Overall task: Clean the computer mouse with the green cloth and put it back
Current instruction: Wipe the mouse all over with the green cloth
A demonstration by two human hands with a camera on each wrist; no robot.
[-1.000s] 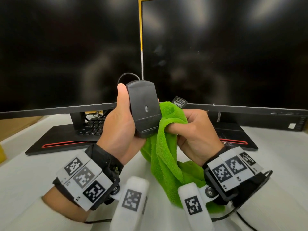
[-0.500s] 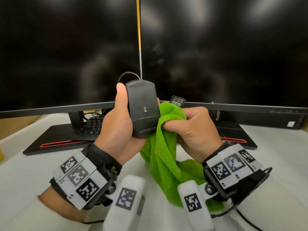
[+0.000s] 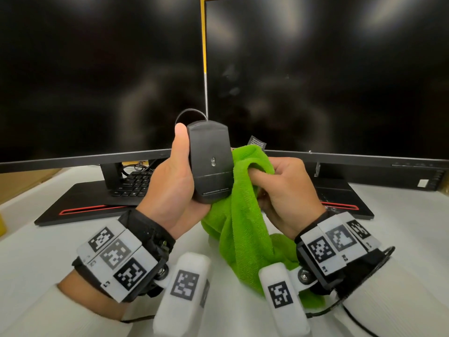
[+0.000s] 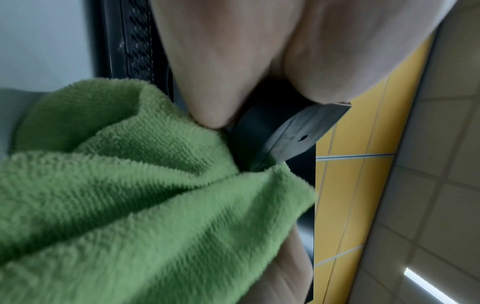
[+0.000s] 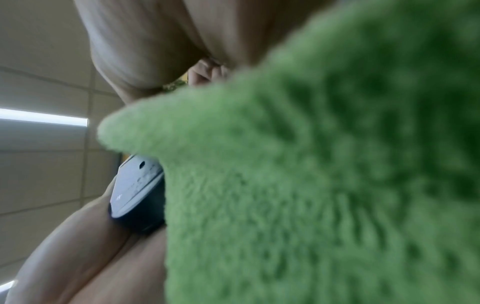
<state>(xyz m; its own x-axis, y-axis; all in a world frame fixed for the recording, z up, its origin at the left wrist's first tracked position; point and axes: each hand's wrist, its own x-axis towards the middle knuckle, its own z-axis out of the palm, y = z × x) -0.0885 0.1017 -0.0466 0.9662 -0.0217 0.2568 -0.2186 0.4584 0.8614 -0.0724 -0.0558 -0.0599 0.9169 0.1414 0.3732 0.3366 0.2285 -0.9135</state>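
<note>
My left hand grips the black computer mouse upright above the desk, its underside facing me and its thin cable looping off the top. My right hand clutches the green cloth bunched against the mouse's right side; the rest of the cloth hangs down to the desk. In the left wrist view my fingertips press on the mouse where the cloth meets it. In the right wrist view the cloth fills most of the frame, with the mouse at its left edge.
Two dark monitors stand side by side right behind my hands. A black keyboard lies under the left monitor, between its stand and my left hand. The white desk stretches to both sides.
Both hands stay almost in place. The mouse has shifted very slightly, and the right hand keeps working the cloth against its right side.
</note>
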